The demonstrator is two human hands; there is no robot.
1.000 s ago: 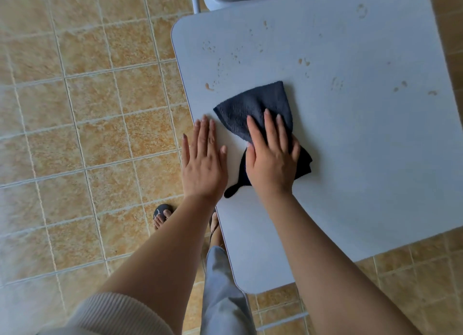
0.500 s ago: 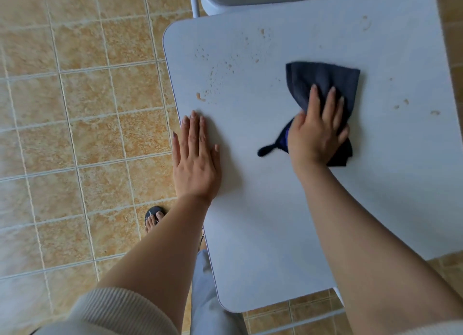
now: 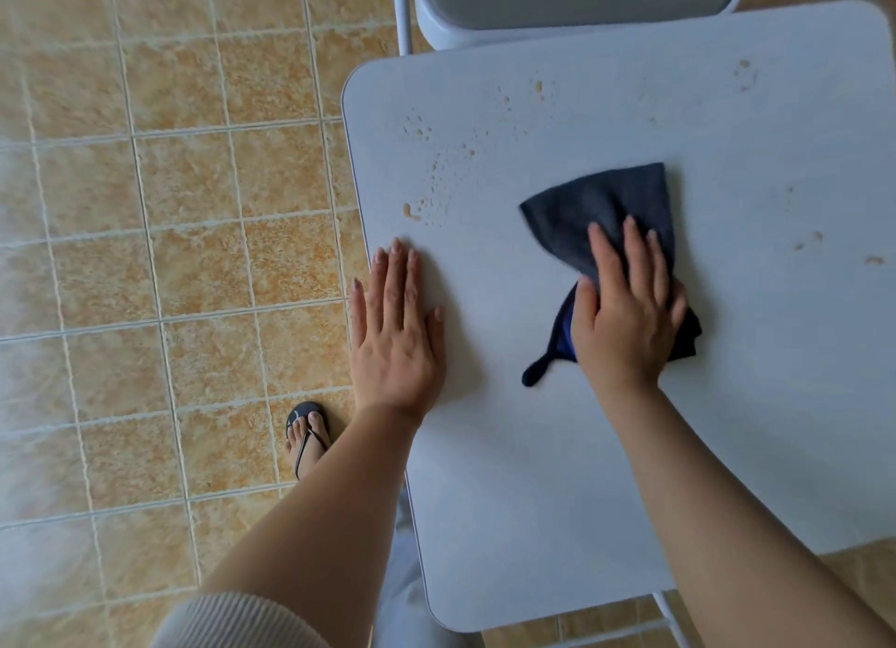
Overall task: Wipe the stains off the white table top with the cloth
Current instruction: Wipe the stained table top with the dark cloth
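Wiping is under way, with much left to do. The right hand [image 3: 625,317] lies flat on the dark navy terry cloth [image 3: 601,206], fingers straight and close together, pressing it onto the middle of the white laminate tabletop [image 3: 557,477]. The cloth fans out ahead of the fingertips and bunches under the palm, and a thin tail sticks out toward the near-left. The left hand [image 3: 392,337] is spread palm-down near the tabletop's left edge, touching only the surface and apparently bracing. Brown stains lie outside the cloth: a blob with fine specks near the left edge [image 3: 412,211], just beyond the left hand's fingertips, a scatter toward the far side [image 3: 538,87], faint marks at the far right corner [image 3: 744,72] and a few spots at the right [image 3: 872,259]. The next move likely calls for sliding the cloth under steady pressure over one of these patches. The left cluster is well apart from the cloth, so it needs a long sweep. No container shows. A grey chair seat [image 3: 557,2] sits past the far edge.
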